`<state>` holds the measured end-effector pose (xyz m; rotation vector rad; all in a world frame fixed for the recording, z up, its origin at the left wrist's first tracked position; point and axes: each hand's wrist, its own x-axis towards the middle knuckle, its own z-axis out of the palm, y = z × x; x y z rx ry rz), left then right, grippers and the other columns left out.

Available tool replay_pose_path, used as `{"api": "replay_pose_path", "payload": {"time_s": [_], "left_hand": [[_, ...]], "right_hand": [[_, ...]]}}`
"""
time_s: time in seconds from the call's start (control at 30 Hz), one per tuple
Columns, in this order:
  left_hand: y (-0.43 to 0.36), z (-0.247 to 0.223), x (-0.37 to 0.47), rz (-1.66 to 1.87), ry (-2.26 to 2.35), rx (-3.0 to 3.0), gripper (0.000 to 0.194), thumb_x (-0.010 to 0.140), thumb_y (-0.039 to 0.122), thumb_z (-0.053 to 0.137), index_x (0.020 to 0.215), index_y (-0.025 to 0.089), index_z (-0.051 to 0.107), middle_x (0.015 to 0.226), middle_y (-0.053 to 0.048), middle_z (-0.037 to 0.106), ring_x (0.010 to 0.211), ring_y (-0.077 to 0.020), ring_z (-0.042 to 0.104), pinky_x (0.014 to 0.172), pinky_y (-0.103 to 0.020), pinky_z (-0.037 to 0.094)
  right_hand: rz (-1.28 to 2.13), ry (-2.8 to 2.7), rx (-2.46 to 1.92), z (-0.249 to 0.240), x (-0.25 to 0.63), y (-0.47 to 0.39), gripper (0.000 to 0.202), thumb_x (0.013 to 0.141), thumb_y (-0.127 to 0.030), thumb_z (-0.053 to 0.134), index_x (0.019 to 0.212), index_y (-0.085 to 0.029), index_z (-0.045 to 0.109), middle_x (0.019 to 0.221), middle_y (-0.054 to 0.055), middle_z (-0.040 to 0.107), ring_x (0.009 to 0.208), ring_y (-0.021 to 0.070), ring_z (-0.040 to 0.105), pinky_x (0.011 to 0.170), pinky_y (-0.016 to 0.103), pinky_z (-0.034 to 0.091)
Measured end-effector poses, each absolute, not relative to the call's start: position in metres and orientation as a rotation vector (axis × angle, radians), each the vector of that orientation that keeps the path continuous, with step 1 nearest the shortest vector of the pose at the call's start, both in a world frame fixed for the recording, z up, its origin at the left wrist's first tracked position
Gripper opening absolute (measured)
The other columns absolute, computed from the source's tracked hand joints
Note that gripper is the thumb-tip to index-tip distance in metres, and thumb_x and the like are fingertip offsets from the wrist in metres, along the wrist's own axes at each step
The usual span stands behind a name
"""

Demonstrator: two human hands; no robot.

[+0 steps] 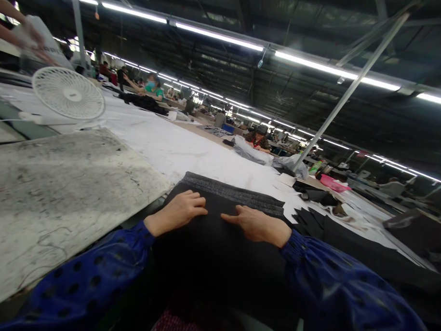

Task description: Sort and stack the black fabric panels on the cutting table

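Observation:
A stack of black fabric [218, 242] lies in front of me, its far edge showing layered dark grey speckled strips [237, 195]. My left hand [181, 210] rests palm down on the black fabric, fingers curled and thumb pointing right, closed on the cloth. Opposite it, my right hand [256, 223] has its thumb stretched left across the same cloth, with the other fingers bent down onto it. A short gap of fabric separates the two hands. The undersides of the fingers are hidden. Blue dotted sleeves cover both forearms.
A stained pale board [60, 193] lies to the left, with a white fan [69, 93] beyond it. White sheeting [163, 139] covers the long table. Dark fabric pieces [341, 237] lie at right, near a slanted metal pole [346, 97]. Co-workers sit farther back; someone's arms handle a bag upper left.

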<state>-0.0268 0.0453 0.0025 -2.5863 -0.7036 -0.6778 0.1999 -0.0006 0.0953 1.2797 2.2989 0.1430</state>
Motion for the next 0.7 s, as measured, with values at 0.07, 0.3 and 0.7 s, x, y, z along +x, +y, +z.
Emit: {"api": "replay_pose_path", "payload": {"time_s": [0.07,0.3,0.7], "left_hand": [[0.045,0.003,-0.026,-0.664,-0.698,-2.582,0.035,0.085,0.003,0.043,0.102,0.023,0.066,0.093,-0.004,0.061,0.082,-0.0174,0.048,0.074,-0.032,0.036],[0.035,0.006,-0.043,-0.727,-0.815,-2.558,0.031,0.085,0.005,0.044,0.103,0.019,0.065,0.093,-0.006,0.063,0.084,-0.0182,0.049,0.075,-0.032,0.04],[0.035,-0.003,-0.067,-0.84,-0.867,-2.57,0.034,0.089,0.007,0.038,0.1,0.02,0.067,0.094,-0.005,0.065,0.085,-0.0182,0.05,0.079,-0.033,0.043]], "right_hand": [[0.129,2.319,1.268,0.094,0.192,-0.001,0.08,0.077,0.001,0.045,0.145,-0.036,0.027,0.117,0.015,0.053,0.094,0.0243,0.06,0.075,0.034,0.047],[0.136,2.362,1.272,0.09,0.178,0.001,0.077,0.079,0.0,0.042,0.144,-0.038,0.029,0.101,0.012,0.061,0.087,0.023,0.062,0.069,0.032,0.047],[0.235,2.424,1.144,0.092,0.153,0.005,0.068,0.085,-0.008,0.044,0.145,-0.036,0.028,0.112,0.014,0.054,0.085,0.021,0.061,0.07,0.031,0.047]]}}
